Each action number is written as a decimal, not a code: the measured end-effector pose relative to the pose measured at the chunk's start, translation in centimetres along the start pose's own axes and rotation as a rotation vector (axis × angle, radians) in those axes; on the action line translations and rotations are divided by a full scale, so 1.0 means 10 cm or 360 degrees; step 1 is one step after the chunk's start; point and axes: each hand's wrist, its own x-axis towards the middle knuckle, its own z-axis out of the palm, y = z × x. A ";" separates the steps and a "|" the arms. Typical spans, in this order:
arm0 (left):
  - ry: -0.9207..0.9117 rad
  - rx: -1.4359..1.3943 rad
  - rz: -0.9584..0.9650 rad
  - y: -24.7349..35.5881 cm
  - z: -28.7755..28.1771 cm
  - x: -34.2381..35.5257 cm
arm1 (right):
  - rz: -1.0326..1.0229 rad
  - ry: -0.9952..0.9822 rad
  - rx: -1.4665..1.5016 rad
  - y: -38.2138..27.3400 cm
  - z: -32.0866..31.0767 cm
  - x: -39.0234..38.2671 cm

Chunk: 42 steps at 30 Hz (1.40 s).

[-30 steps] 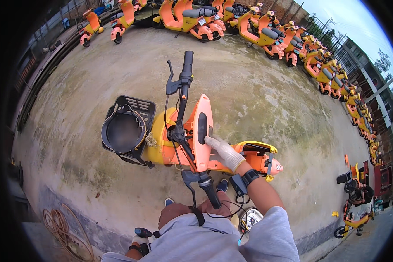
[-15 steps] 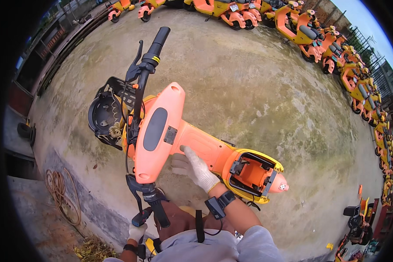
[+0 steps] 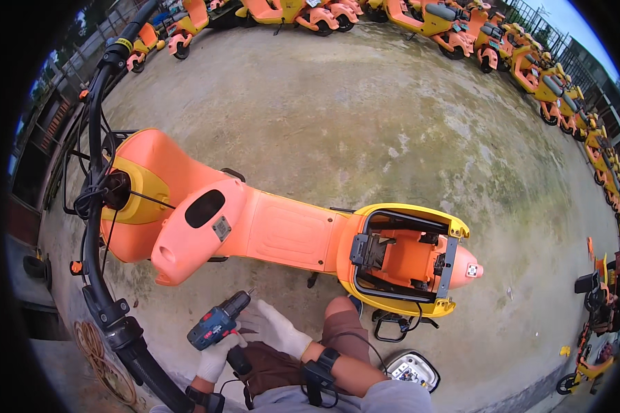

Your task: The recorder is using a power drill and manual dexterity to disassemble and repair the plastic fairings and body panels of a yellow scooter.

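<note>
My left hand [image 3: 215,358], in a white glove, grips a blue and black cordless drill [image 3: 215,326] with its bit pointing up to the right. Beside the drill's tip is my right hand [image 3: 274,327], also gloved, its fingers stretched out and apparently empty. In front of both hands stands an orange and yellow scooter [image 3: 289,230]. Its orange handlebar cover [image 3: 193,230], with a dark oval panel, sits off the handlebar at the front of the footboard. The bare black handlebar [image 3: 98,206] and its cables show on the left. The scooter's seat opening [image 3: 444,275] is uncovered.
A pale oval shell [image 3: 410,368] holding small parts lies on the ground by my right forearm. Rows of parked scooters [image 3: 420,20] line the far and right edges. A coiled hose [image 3: 100,361] and a dark tyre [image 3: 36,268] are at the left.
The handlebar cover has come off the handlebar and now sits nearer the footboard. My left hand has brought the drill up and right; my right hand has drawn back from the scooter towards it.
</note>
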 end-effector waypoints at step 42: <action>-0.0463 -0.1486 0.1506 0.93 -0.24 -0.96 | -0.1315 0.1999 -0.0180 1.81 -1.86 -4.16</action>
